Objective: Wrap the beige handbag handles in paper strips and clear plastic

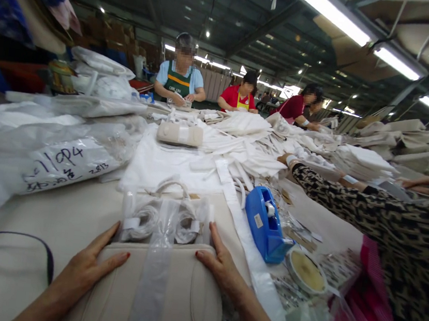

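Observation:
A beige handbag [179, 286] lies in front of me, with a translucent strip [157, 257] running down its middle. Coiled straps [143, 222] in clear wrapping and a looped handle sit at its far edge. My left hand [86, 264] rests on the bag's left side, thumb on its front and fingers along its edge. On the right side my right hand [225, 266] holds the bag the same way, thumb on top. Both hands grip it between them.
A blue tape dispenser [265, 224] and a tape roll [307, 271] lie to the right. Wrapped packages [69, 163] with handwriting are on the left. Another beige bag [180, 134] lies ahead. A patterned sleeve [335, 196] reaches in from the right; several people work beyond.

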`<action>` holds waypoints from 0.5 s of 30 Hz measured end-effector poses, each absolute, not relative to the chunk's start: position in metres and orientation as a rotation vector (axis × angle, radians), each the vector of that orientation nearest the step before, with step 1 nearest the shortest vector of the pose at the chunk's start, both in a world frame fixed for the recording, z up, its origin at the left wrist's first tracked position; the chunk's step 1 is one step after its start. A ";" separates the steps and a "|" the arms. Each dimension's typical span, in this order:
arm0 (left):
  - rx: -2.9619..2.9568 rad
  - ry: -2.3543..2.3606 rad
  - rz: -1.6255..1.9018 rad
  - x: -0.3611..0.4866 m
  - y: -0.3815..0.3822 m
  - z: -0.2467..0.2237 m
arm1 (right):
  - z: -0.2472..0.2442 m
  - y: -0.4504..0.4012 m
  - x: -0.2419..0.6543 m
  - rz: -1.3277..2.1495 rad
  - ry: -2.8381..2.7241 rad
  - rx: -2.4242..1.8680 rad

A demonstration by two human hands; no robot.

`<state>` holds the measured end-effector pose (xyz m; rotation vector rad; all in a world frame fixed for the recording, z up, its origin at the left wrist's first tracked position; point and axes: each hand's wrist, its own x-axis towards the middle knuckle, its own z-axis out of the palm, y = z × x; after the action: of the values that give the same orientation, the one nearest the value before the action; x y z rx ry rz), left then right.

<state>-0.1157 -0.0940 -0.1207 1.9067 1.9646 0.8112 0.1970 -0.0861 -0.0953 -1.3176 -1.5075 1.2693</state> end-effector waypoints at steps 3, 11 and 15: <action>2.277 1.994 0.902 -0.109 -0.099 -0.119 | -0.093 -0.086 0.196 1.272 -1.521 -1.314; 2.996 1.911 0.661 -0.059 -0.122 -0.101 | -0.087 -0.085 0.199 1.251 -1.594 -1.368; 3.018 1.872 0.706 -0.063 -0.117 -0.115 | -0.039 -0.077 0.180 1.046 -1.822 -1.499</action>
<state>-0.0627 -0.1170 -0.1154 3.0182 1.8723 0.7061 0.1796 -0.0775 -0.0389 -1.4985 -1.8216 1.0461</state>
